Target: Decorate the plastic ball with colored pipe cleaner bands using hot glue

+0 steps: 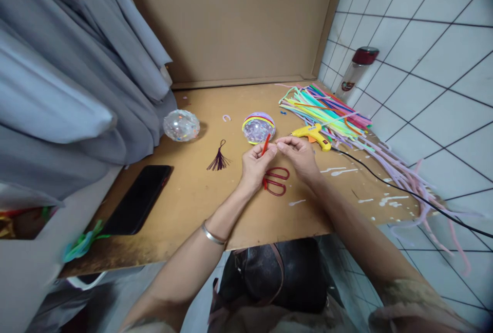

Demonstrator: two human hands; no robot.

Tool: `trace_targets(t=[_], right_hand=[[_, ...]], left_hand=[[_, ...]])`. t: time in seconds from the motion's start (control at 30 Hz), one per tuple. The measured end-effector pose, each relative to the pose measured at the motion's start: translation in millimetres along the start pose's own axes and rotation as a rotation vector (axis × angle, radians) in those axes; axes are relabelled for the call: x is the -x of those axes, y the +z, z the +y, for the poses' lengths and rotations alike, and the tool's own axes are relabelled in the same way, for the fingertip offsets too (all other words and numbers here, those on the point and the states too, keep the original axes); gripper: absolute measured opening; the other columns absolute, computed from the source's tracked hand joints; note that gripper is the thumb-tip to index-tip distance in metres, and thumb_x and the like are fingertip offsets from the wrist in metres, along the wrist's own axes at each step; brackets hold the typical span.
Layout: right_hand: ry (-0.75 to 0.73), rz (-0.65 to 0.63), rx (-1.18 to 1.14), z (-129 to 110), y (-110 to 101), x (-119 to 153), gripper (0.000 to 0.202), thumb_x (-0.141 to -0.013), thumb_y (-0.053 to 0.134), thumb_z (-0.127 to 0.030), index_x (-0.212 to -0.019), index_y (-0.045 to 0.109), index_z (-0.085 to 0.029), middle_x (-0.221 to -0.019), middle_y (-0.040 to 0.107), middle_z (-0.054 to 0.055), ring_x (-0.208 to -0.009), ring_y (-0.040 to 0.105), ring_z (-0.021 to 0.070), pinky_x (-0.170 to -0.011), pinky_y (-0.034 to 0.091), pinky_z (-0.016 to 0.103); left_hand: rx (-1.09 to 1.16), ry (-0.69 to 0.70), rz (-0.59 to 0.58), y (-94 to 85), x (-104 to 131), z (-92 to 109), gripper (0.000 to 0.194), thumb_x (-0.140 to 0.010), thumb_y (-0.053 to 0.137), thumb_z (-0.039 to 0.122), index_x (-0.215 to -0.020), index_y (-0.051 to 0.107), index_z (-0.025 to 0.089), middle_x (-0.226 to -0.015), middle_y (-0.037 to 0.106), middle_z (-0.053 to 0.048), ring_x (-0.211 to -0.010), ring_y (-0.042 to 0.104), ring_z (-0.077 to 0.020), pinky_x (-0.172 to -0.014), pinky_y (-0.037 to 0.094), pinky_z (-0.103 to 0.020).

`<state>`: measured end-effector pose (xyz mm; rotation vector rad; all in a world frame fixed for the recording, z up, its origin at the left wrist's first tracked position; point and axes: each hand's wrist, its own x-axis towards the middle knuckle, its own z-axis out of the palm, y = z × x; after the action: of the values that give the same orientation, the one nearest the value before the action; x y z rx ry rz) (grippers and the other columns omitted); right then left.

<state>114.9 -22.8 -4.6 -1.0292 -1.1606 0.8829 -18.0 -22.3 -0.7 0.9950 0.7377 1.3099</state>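
Observation:
My left hand (254, 164) is closed in a pinch on a red pipe cleaner (266, 144), which sticks up between its thumb and finger. My right hand (300, 157) is also pinched, its fingertips close against the left ones; what lies between them is too small to make out. Just beyond both hands sits a clear ball (257, 130) banded with yellow, red and purple strips. Below the hands lie scissors with dark red handles (278, 193), their blades hidden by my left hand. A yellow glue gun (315, 136) lies beside my right hand.
At the left are another clear ball (182, 125), a dark tassel (219, 161) and a black phone (137, 200). Colourful pipe cleaners (323, 112) spread along the right side. A black cord (379, 181) crosses the right edge. A red-lidded bottle (356, 72) stands by the tiles.

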Motion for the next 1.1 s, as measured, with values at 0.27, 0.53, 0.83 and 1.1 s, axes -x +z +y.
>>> trace_targets(t=[0.27,0.53,0.83,1.1], right_hand=[[-0.007,-0.024,0.068,0.8,-0.7,-0.4,0.031,-0.069,0.08,-0.047,-0.082,0.071,-0.019,-0.081,0.073,0.002,-0.075,0.063,0.0149,-0.074,0.053,0.03],[0.094,-0.092,-0.007,2.4,0.3,0.3,0.039,-0.063,0.084,-0.051,-0.083,0.072,-0.02,-0.081,0.071,0.001,-0.075,0.06,0.0142,-0.074,0.05,0.029],[0.07,-0.22,0.083,-5.6,2.6,6.8,0.038,-0.077,0.071,-0.057,-0.08,0.07,-0.019,-0.068,0.059,-0.001,-0.065,0.051,0.0119,-0.063,0.042,0.026],[0.037,-0.436,0.319,-2.7,20.5,22.6,0.039,-0.081,0.066,-0.056,-0.071,0.065,-0.017,-0.068,0.056,-0.001,-0.063,0.047,0.0112,-0.06,0.037,0.026]], left_hand=[[-0.075,0.031,-0.008,-0.2,0.0,2.3,0.035,-0.065,0.082,0.046,-0.071,0.067,0.015,-0.057,0.05,0.006,-0.054,0.041,-0.0059,-0.055,0.033,-0.02],[-0.02,-0.039,0.008,1.4,-1.7,2.9,0.031,-0.069,0.078,0.038,-0.067,0.056,0.016,-0.05,0.038,0.011,-0.044,0.03,-0.003,-0.045,0.022,-0.017],[0.406,-0.17,0.146,-10.6,-17.2,35.6,0.031,-0.094,0.058,0.028,-0.067,0.046,0.018,-0.047,0.026,0.012,-0.034,0.018,-0.0018,-0.035,0.014,-0.014],[0.524,-0.081,0.276,-17.0,-21.6,41.7,0.033,-0.099,0.056,0.034,-0.072,0.051,0.017,-0.05,0.031,0.01,-0.036,0.024,-0.0015,-0.036,0.02,-0.014]])
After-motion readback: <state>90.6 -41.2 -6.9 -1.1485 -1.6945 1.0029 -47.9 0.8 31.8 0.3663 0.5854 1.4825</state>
